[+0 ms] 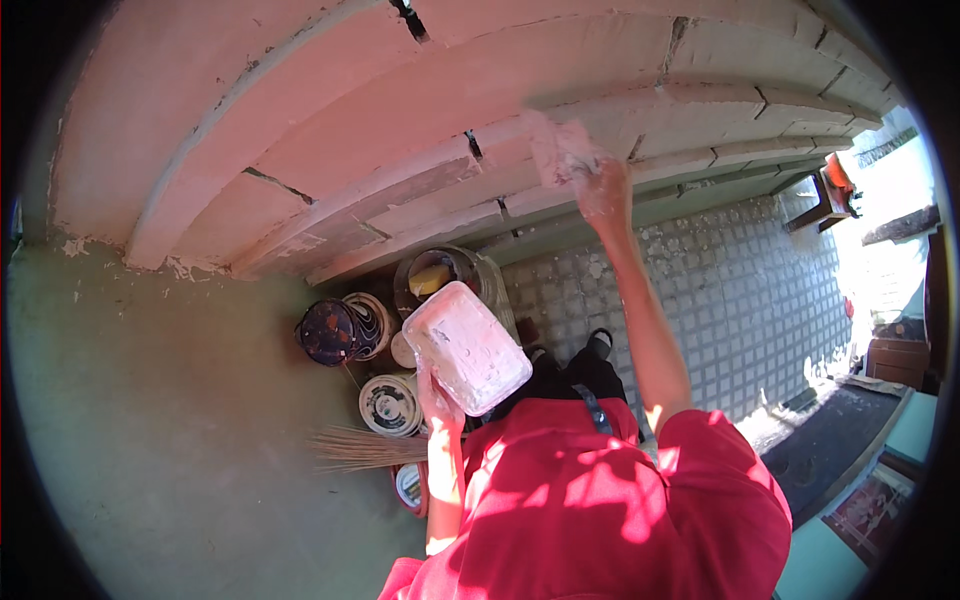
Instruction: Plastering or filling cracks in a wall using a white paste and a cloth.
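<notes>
**Scraper on the steps, tub in the other hand**

Head view: I look down and see my right hand (603, 187) stretched out to the pink steps (400, 130). Its fingers (590, 165) are closed around a flat scraper (556, 145) covered in pale paste. The scraper blade is pressed flat on the edge of one step, just beside a crack.

My left hand (437, 400) is lower and close to my body. It holds up a white tub (466, 347) from below. The fingers are tucked under the tub, so I cannot tell how tightly they are curled. The tub is tilted and smeared with the same pale paste.

On the floor below the tub stand some round cans. A dark can (328, 331) sits on the left. A bucket (440, 275) with something yellow in it stands behind the tub. A small white can (390, 404) is just beside my left hand. A straw broom (365, 448) lies near my left arm. My red shirt (590, 500) fills the bottom. The tiled floor (740, 300) spreads out to the right, bright with sun.
</notes>
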